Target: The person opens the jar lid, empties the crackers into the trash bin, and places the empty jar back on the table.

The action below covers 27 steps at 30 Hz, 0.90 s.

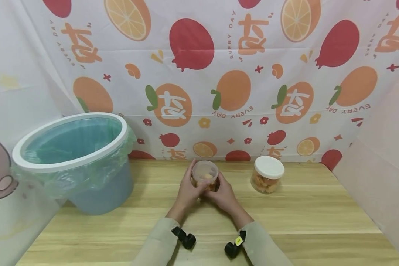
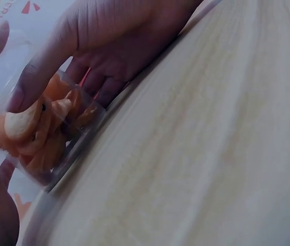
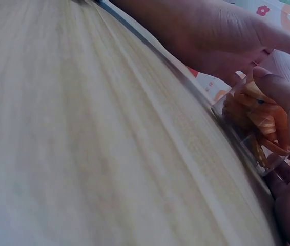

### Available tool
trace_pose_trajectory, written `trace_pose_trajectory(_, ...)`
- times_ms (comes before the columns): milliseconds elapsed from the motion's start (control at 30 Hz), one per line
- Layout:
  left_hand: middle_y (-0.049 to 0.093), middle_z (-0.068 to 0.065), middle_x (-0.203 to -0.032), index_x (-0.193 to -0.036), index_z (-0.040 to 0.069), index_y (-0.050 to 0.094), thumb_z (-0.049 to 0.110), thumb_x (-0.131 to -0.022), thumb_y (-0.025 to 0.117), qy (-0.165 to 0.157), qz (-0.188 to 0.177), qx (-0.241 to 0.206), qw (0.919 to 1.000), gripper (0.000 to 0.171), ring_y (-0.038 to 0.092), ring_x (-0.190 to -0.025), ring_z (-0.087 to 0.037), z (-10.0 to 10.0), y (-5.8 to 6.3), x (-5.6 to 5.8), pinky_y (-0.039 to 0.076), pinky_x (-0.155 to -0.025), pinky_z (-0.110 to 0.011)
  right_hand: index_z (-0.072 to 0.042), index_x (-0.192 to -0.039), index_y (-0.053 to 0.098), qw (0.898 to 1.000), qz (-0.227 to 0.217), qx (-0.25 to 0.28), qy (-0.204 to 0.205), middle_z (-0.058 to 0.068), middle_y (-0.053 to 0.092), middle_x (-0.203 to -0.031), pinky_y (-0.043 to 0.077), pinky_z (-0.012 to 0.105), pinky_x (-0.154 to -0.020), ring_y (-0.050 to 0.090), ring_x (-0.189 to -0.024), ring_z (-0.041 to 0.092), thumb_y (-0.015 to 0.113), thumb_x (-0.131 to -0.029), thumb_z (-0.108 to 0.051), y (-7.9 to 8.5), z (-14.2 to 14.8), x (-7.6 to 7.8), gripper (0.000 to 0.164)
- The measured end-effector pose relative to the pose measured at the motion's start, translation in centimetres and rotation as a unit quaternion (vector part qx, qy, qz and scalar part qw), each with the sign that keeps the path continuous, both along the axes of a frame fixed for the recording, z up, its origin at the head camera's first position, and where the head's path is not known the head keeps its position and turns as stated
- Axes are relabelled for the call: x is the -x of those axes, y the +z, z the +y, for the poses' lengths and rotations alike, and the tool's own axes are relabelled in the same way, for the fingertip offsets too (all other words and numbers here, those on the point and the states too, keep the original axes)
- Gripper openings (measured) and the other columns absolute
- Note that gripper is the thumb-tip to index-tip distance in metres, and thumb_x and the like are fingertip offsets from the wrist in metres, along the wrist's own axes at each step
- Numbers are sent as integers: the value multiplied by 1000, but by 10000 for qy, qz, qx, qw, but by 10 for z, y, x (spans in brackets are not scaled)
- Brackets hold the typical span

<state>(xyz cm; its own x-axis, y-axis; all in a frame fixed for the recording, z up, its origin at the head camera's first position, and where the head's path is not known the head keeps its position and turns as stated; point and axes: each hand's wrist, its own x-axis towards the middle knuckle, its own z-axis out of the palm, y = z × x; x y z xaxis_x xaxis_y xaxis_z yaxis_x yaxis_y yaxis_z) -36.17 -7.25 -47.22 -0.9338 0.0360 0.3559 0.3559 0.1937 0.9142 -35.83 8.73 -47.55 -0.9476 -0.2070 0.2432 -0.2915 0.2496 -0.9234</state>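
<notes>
Both hands hold a clear round jar (image 1: 204,169) of orange-brown snack pieces at the back middle of the table. My left hand (image 1: 187,193) curls around its left side, and my right hand (image 1: 225,197) around its right, with the thumbs meeting at the front. The left wrist view shows the curved orange pieces (image 2: 50,128) through the jar's clear wall, low against the tabletop. From the right wrist, the same jar (image 3: 252,113) appears between both hands, thumb across its near side. No white lid shows on this jar.
A second jar (image 1: 267,174) with a white lid and similar pieces stands to the right. At the left is a blue bin (image 1: 103,192) with a white rim and a green liner bag. A fruit-printed cloth (image 1: 199,81) hangs behind the wooden table (image 1: 319,221).
</notes>
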Motion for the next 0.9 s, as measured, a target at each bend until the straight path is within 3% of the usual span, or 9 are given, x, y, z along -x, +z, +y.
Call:
trace_pose_trajectory(233,28,-7,-168,-162,18,20,20,-91,74,-141,179,-25,9997,89,31,-153,-31,3,3,-1,24,-124,-58,-22,-154,39,9998,166,58,-3,10,58,-144,40,49,-113,54,-132,26,86,-80,-20,-12,2,8,88)
trace_pose_trajectory(400,32,-14,-165,-162,9,21,19,-100,53,-62,639,-65,9979,70,27,-154,-33,1,0,-1,20,-125,-55,-22,-154,40,9997,230,-27,87,8,59,-143,44,45,-110,56,-130,24,87,-80,-26,-11,2,10,88)
trace_pose_trajectory(500,37,-16,-162,-160,5,25,15,-103,42,-23,884,-134,9960,61,29,-154,-32,-1,-1,-2,20,-126,-44,-22,-153,41,9994,291,-128,117,7,60,-141,48,43,-107,58,-127,24,87,-79,-31,-10,4,11,88)
trace_pose_trajectory(633,41,-17,-160,-157,1,31,10,-99,45,-49,897,-225,9957,60,35,-150,-34,-2,-3,-4,21,-123,-28,-23,-153,42,9989,313,-319,160,7,61,-140,49,42,-105,59,-126,23,87,-79,-33,-11,11,11,86)
trace_pose_trajectory(733,40,-19,-159,-156,-1,33,10,-100,44,-121,880,-201,9958,57,35,-149,-36,0,-4,-7,22,-122,-28,-25,-152,42,9986,280,-409,160,5,62,-140,49,41,-104,59,-126,22,87,-79,-33,-12,18,10,87)
trace_pose_trajectory(900,39,-18,-161,-154,1,37,13,-105,37,-133,837,-283,9960,51,33,-151,-35,5,-4,-11,24,-124,-40,-28,-151,43,9985,278,-456,149,3,63,-138,49,40,-104,60,-125,20,88,-77,-35,-12,27,8,88)
